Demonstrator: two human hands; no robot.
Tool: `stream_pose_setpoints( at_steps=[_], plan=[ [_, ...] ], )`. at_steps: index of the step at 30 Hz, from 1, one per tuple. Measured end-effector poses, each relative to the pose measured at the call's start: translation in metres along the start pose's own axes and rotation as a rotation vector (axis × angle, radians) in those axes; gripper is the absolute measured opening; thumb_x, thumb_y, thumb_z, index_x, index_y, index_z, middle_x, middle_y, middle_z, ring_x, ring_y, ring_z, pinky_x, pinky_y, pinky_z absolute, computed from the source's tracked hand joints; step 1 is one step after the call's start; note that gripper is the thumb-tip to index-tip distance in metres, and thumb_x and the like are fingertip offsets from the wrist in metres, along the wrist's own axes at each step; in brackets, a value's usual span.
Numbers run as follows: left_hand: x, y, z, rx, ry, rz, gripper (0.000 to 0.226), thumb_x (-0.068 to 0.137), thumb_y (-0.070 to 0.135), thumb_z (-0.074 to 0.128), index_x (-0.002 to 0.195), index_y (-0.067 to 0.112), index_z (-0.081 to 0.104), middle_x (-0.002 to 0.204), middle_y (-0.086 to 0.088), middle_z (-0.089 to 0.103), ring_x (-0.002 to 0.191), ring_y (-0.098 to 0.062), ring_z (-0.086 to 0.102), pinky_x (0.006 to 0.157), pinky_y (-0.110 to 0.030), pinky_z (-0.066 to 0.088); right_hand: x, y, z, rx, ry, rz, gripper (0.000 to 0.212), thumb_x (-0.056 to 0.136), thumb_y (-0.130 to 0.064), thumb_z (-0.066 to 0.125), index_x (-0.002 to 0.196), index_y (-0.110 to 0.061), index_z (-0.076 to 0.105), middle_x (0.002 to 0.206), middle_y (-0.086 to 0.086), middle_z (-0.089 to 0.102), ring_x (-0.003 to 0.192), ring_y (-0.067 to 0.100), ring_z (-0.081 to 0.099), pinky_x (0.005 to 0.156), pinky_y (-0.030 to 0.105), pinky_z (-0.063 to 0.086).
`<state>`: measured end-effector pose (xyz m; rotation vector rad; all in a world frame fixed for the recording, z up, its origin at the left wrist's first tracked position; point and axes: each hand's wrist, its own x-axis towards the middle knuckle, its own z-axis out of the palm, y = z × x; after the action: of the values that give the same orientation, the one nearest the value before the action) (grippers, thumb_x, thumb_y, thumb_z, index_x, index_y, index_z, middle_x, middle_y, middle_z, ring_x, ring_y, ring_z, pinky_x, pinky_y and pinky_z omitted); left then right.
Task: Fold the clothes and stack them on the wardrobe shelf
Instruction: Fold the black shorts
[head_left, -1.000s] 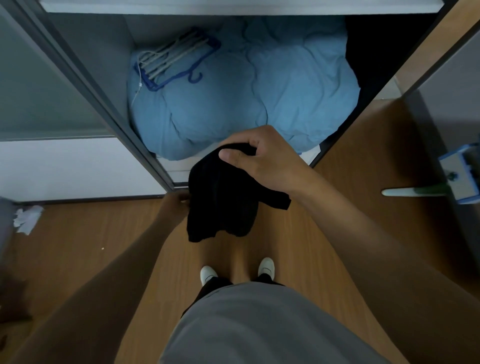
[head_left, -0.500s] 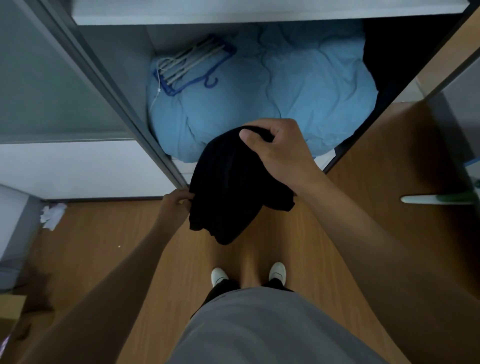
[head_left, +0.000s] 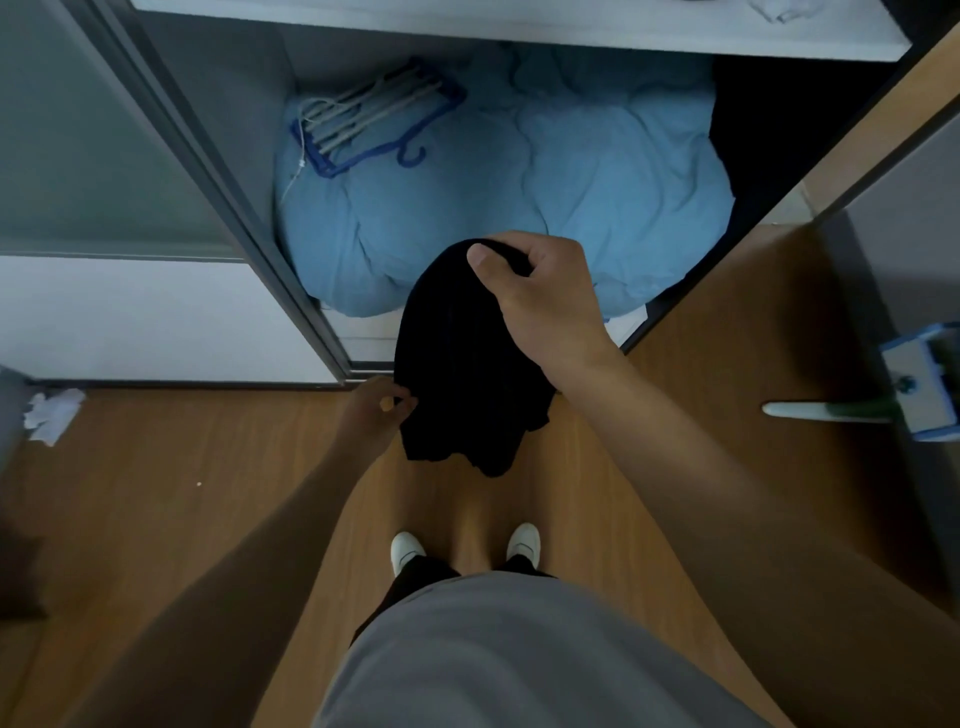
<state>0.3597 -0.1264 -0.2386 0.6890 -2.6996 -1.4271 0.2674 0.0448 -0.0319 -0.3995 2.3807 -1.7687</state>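
On the wooden floor (head_left: 156, 493) at the far left lay some crumpled white paper (head_left: 52, 415). Next, the left hand (head_left: 379, 410) pinched the low edge of the black garment (head_left: 457, 374). The right hand (head_left: 540, 296) had its grip closed on the top of it. The garment hung in the air before the open wardrobe, over a blue blanket (head_left: 571, 182) with hangers (head_left: 363, 119).

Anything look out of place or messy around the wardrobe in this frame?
Yes. A crumpled white scrap lies loose on the wood floor at the left. Inside the wardrobe, a bundle of hangers rests on a bunched blue duvet rather than hanging. The black garment, held by both hands, still droops unfolded.
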Motion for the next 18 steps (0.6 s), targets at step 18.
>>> stream_pose_setpoints(
  at_steps=[18],
  plan=[
    [0.037, -0.007, -0.095, -0.156, 0.413, -0.153, 0.016, 0.082, 0.007, 0.061, 0.076, 0.014, 0.048, 0.069, -0.004, 0.049, 0.065, -0.017, 0.047, 0.061, -0.033, 0.044, 0.016, 0.1, -0.051, -0.369, -0.41, -0.023, 0.02, 0.098, -0.011, 0.059, 0.113, -0.015, 0.072, 0.111, -0.003, 0.07, 0.103, 0.003, 0.061, 0.092, 0.012, 0.043]
  ],
)
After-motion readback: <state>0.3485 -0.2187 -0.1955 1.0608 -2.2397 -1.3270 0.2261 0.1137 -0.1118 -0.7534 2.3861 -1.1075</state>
